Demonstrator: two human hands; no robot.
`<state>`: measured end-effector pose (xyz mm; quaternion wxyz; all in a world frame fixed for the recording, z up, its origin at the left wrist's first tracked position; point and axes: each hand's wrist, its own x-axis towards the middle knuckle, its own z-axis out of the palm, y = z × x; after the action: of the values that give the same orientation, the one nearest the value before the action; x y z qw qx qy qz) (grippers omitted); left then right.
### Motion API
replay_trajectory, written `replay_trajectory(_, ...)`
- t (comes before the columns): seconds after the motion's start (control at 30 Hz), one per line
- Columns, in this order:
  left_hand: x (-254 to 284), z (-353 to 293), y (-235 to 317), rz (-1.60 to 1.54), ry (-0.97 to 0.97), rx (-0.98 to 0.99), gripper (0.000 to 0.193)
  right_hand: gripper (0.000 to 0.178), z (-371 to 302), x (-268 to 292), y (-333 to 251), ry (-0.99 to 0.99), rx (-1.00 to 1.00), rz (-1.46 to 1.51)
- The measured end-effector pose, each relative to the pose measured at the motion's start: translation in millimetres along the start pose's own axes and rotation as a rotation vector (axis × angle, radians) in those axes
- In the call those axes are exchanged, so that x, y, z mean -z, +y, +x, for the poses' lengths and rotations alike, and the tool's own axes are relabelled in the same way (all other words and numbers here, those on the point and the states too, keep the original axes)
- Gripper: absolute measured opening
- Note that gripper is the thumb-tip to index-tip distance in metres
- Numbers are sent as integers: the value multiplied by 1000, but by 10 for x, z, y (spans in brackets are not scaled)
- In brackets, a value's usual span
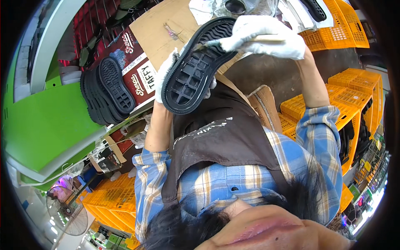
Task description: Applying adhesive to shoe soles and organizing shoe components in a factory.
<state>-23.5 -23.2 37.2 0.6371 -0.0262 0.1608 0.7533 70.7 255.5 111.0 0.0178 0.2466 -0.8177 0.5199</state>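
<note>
A black shoe sole (189, 77) is held tilted in front of me, its ribbed and gridded inner side showing. My left hand (163, 77), in a white glove, grips it by its left edge, with fingertips coming round the other side. In a white glove too, my right hand (266, 36) is closed around a brush (213, 43) with a pale wooden handle. The brush tip reaches the inner side of the sole near its middle. A stack of similar black soles (110, 89) stands to the left of my left hand.
Brown cardboard (166, 29) lies beyond the sole, beside a dark red printed box (129, 54). A round dark cup (236, 6) sits among plastic wrap at the top. A green machine (46, 121) is at left; yellow crates (333, 100) stand at right.
</note>
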Motion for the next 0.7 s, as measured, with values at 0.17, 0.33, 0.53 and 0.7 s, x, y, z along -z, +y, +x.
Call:
replay_trajectory(0.17,-14,-13,-73,-31,-29,5,88,24,-151,-79,154,216,-220,-40)
replay_trajectory(0.33,34,-12,-140,127,-5,-125,74,21,-252,-335,347,482,-173,-357)
replay_trajectory(0.53,276,99,-114,250,71,-358,56,24,-49,-889,-210,305,64,-455)
replay_trajectory(0.7,223,108,-144,1,-119,-354,60,25,45,-659,-281,79,-436,630)
